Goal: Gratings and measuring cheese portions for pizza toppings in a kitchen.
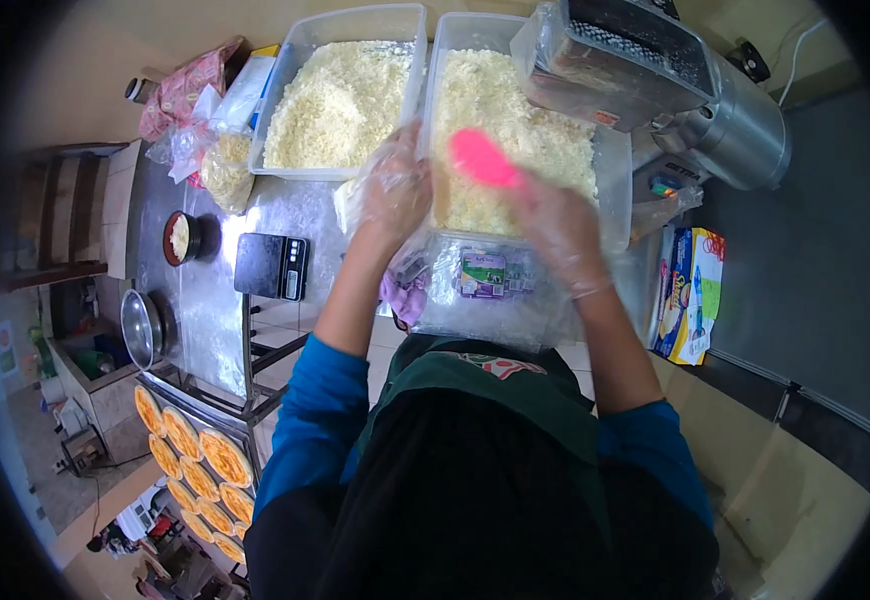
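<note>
My right hand (561, 225), in a clear plastic glove, grips a bright pink scoop (480, 156), blurred, over the right plastic tub (615, 195) of grated cheese (480, 97). My left hand (399, 180), also in a clear glove, is at the gap between the two tubs, by the right tub's left wall; a whitish thing lies beside it, partly hidden. The left tub (260, 150) also holds grated cheese. Under the front of the right tub lies clear plastic film with labelled packaging (484, 274).
A grater machine (622, 90) overhangs the right tub. Leftward are a digital scale (271, 266), a small dark bowl (181, 238) with white contents, a metal bowl (141, 330) and bags (226, 172). Pizza bases with sauce (200, 478) stand lower left; a box (691, 296) lies right.
</note>
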Demonstrator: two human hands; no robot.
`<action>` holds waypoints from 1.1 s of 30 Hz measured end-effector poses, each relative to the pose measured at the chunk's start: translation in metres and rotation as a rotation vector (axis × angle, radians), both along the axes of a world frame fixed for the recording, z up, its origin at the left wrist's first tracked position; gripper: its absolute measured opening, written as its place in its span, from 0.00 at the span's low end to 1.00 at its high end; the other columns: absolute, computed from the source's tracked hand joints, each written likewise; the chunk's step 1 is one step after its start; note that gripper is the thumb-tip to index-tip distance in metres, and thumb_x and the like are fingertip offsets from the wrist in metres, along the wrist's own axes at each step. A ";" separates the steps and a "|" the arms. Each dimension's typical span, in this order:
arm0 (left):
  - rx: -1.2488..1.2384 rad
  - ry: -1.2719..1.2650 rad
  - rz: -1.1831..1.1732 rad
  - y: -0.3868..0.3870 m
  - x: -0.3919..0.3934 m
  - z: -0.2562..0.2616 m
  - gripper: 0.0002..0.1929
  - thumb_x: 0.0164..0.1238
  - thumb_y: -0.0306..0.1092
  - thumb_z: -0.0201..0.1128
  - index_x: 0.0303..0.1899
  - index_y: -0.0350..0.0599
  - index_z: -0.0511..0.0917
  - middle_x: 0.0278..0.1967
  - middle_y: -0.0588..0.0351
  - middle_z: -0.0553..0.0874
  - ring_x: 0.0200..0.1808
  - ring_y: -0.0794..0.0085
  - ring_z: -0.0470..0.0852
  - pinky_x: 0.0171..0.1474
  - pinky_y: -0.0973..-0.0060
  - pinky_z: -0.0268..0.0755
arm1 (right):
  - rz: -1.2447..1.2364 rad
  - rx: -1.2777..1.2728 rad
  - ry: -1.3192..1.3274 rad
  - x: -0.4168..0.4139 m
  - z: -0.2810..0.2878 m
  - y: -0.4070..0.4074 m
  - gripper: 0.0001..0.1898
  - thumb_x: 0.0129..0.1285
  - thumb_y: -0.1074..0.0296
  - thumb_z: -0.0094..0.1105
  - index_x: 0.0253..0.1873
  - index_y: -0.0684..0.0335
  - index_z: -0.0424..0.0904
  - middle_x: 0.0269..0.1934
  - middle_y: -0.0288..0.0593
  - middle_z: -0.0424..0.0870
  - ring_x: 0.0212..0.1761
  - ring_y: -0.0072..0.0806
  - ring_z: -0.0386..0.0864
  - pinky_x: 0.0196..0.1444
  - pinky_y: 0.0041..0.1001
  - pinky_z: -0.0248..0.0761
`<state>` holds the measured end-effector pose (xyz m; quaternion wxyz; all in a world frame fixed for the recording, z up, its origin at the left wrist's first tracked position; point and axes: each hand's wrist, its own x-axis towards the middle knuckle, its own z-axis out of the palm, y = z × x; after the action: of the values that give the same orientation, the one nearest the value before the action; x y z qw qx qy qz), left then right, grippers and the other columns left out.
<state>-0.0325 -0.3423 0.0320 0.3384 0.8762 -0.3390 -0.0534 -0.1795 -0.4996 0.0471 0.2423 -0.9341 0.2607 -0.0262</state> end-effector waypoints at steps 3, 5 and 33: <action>-0.159 -0.079 0.042 -0.038 0.009 -0.038 0.31 0.62 0.25 0.52 0.69 0.32 0.57 0.62 0.31 0.71 0.62 0.42 0.71 0.66 0.60 0.63 | 0.012 -0.032 0.067 0.008 -0.008 -0.001 0.16 0.68 0.53 0.49 0.51 0.52 0.81 0.30 0.56 0.82 0.33 0.52 0.82 0.37 0.46 0.74; -0.184 -0.052 0.037 -0.045 0.011 -0.048 0.32 0.62 0.23 0.50 0.70 0.30 0.56 0.62 0.31 0.70 0.64 0.43 0.71 0.67 0.61 0.62 | -0.103 -0.039 0.060 -0.001 -0.015 -0.029 0.16 0.69 0.52 0.46 0.49 0.53 0.81 0.32 0.56 0.83 0.35 0.51 0.82 0.41 0.47 0.73; -0.286 0.186 -0.058 -0.056 0.003 -0.035 0.40 0.57 0.15 0.49 0.74 0.40 0.47 0.62 0.33 0.71 0.60 0.45 0.74 0.61 0.63 0.68 | -0.214 -0.018 0.312 0.009 -0.097 -0.127 0.23 0.68 0.52 0.45 0.57 0.64 0.73 0.52 0.64 0.79 0.55 0.58 0.75 0.56 0.45 0.68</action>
<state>-0.0296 -0.3980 -0.0026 0.4877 0.8003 -0.3357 -0.0952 -0.1701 -0.6263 -0.0503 0.1865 -0.8959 0.3928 0.0908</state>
